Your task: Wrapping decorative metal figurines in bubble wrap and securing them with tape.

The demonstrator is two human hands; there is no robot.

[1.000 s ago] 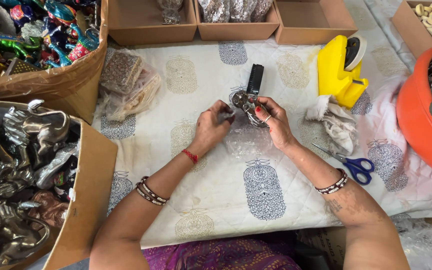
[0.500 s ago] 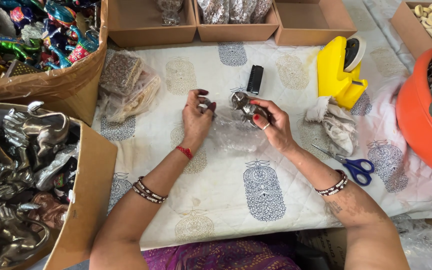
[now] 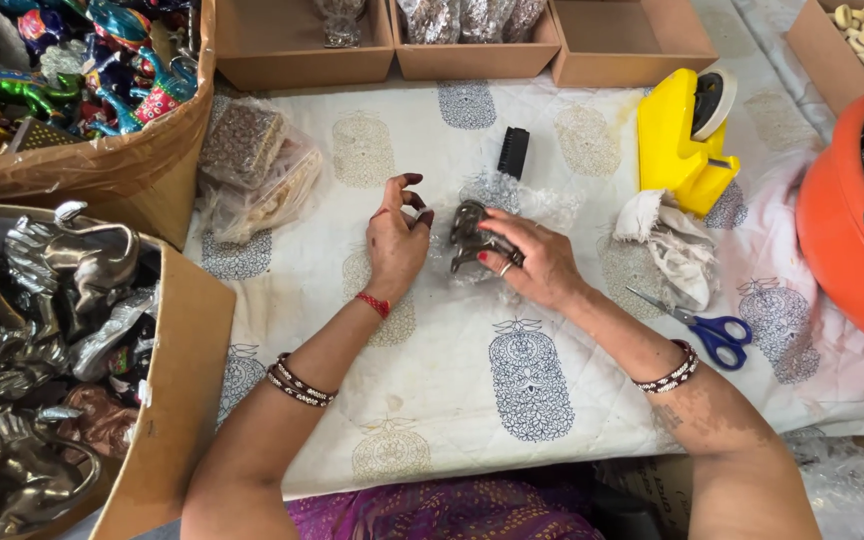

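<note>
My right hand [image 3: 537, 258] presses a small dark metal animal figurine [image 3: 468, 234] down onto a sheet of clear bubble wrap [image 3: 537, 208] on the printed white cloth [image 3: 472, 400]. My left hand [image 3: 397, 232] hovers just left of the figurine, fingers curled and apart, and seems to pinch a small bit of clear tape; I cannot tell for sure. A black comb-like piece [image 3: 513, 152] lies just beyond the figurine.
A yellow tape dispenser [image 3: 684, 140] and a white rag [image 3: 674, 247] sit to the right, with blue-handled scissors [image 3: 704, 326] nearer me. Cardboard boxes of metal figurines [image 3: 42, 330] and painted ones [image 3: 72, 70] stand left. An orange tub [image 3: 842, 230] is right.
My right hand lowered the figurine from the air onto the bubble wrap and laid it flat. My left hand drew away from it to the left.
</note>
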